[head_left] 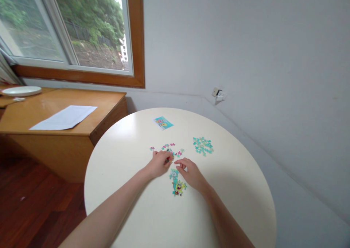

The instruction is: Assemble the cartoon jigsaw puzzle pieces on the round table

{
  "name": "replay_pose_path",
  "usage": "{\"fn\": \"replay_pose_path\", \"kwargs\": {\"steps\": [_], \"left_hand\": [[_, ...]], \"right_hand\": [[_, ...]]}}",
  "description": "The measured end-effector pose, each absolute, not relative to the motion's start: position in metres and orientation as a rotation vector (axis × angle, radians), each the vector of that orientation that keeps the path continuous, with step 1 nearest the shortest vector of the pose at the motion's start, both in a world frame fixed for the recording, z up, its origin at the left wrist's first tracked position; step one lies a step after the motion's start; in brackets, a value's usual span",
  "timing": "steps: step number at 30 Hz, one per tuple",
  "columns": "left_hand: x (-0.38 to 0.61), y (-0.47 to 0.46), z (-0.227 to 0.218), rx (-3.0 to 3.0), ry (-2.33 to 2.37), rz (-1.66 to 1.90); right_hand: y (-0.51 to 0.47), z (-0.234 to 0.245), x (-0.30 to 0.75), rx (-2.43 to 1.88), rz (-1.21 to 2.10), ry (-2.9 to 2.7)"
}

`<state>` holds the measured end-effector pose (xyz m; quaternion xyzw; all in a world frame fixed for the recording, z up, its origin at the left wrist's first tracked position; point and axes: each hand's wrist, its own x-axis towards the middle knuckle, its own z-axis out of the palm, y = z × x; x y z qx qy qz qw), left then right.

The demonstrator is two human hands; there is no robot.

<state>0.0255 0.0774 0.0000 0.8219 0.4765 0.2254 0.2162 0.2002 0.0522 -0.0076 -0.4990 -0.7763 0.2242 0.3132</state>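
Observation:
On a round cream table (pixel 131 189), my left hand (pixel 159 163) is curled over small pink and multicoloured puzzle pieces (pixel 172 149), its fingertips pinching one. My right hand (pixel 190 173) rests beside it, fingers bent and tips near the same pieces, touching the top of a joined strip of puzzle (pixel 177 184) with a yellow cartoon figure. A cluster of loose teal pieces (pixel 202 146) lies to the right. A small picture card (pixel 163 123) lies farther back.
A wooden desk (pixel 54 131) stands to the left under a window, with a sheet of paper (pixel 64 117) and a white plate (pixel 21 91) on it. A wall socket (pixel 218 94) sits on the grey wall behind. Dark wood floor is at lower left.

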Motion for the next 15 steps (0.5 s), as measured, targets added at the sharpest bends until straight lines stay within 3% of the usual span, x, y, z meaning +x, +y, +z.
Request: {"fn": "replay_pose_path", "kwargs": {"steps": [15], "left_hand": [[0.0255,0.0830,-0.0062,2.167,1.167,0.934]], "right_hand": [[0.0529,-0.0088,0.2000,-1.311,0.569,-2.051]]}}
